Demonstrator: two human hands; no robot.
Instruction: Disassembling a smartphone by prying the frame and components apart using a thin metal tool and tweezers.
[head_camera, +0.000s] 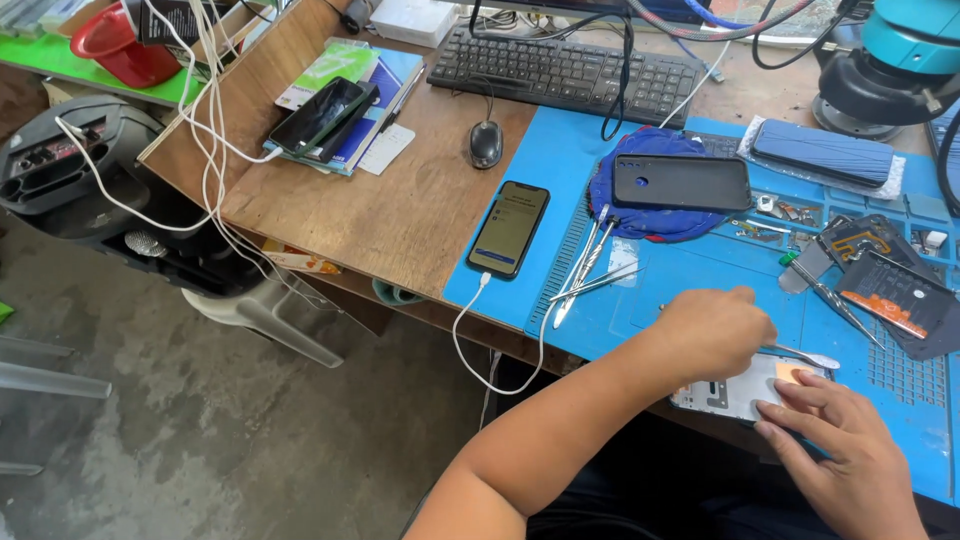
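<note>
A white phone frame (728, 392) lies on the blue work mat (690, 290) at the near edge of the desk. My left hand (712, 330) reaches across above it, closed on a thin metal tool (806, 357) whose tip lies over the frame's right end. My right hand (845, 450) sits at the lower right. Its fingers press flat on the frame's right end beside an orange patch (789, 373), holding it down.
Metal pry tools (585, 270) lie left of my hands. A black phone (680, 182) rests on a blue cloth. A lit phone (508, 228) on a white cable, a mouse (486, 143), keyboard (565, 70), black phone parts (900, 292) and a microscope base (880, 75) crowd the desk.
</note>
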